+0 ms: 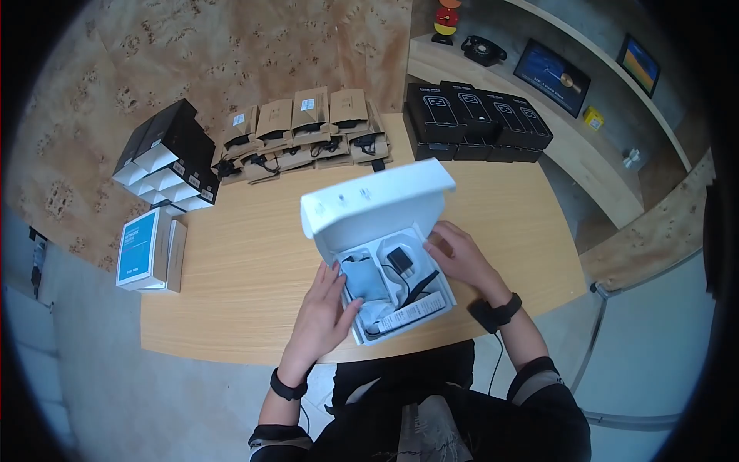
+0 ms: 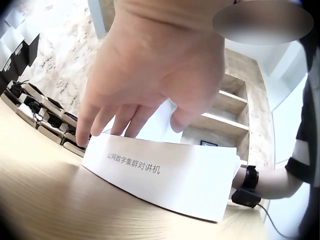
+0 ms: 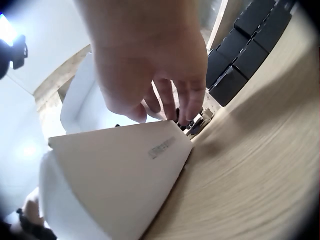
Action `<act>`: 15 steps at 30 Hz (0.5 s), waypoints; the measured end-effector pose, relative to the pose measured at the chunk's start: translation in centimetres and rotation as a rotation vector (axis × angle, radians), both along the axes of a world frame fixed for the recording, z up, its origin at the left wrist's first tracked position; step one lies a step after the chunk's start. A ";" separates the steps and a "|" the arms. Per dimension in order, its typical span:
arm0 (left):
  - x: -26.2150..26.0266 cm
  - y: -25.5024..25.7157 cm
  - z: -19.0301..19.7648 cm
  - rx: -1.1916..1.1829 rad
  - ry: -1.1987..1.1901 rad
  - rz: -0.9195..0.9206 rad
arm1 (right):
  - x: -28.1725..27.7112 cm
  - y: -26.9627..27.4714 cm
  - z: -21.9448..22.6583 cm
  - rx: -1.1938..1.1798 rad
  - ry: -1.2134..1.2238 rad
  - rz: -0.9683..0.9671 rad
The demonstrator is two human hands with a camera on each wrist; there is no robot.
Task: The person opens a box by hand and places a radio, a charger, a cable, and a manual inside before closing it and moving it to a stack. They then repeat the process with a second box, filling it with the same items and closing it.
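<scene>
A white box [image 1: 408, 328] lies on the table in front of me, its lid [image 1: 377, 202] raised at the far side. Inside are a blue-grey wrapped pouch [image 1: 365, 279], a black plug adapter [image 1: 399, 260], a black strap [image 1: 420, 287] and a long white labelled piece [image 1: 412, 312]. Along the left wall my left hand [image 1: 319, 314] rests with extended fingers, its thumb over the box. My right hand [image 1: 462, 258] is at the far right corner, fingers loosely bent beside the rim. Dark printed characters mark the box's side wall [image 2: 165, 177].
Brown cardboard packs [image 1: 311, 115] with black cables stand in rows at the back. Black boxes [image 1: 477, 115] are stacked at the back right. Black-and-white boxes [image 1: 171, 158] and a blue-fronted white box [image 1: 141, 250] occupy the left. A curved shelf [image 1: 531, 154] runs behind.
</scene>
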State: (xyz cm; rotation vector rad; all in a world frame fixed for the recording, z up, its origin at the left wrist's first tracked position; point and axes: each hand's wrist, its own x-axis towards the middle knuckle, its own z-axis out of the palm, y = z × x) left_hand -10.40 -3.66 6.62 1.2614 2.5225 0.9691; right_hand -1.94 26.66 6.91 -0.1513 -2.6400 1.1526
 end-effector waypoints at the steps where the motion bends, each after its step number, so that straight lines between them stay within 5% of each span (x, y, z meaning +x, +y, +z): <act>1: -0.1 -0.1 0.2 -0.004 -0.002 0.000 | 0.2 0.0 -0.1 0.048 0.022 0.022; 12: 1.8 -0.8 -0.5 0.053 -0.094 -0.047 | 1.4 -0.8 -1.2 0.092 0.150 0.174; 15: 1.4 -1.6 0.2 0.060 -0.083 -0.043 | 1.9 -0.1 0.3 -0.040 -0.136 0.114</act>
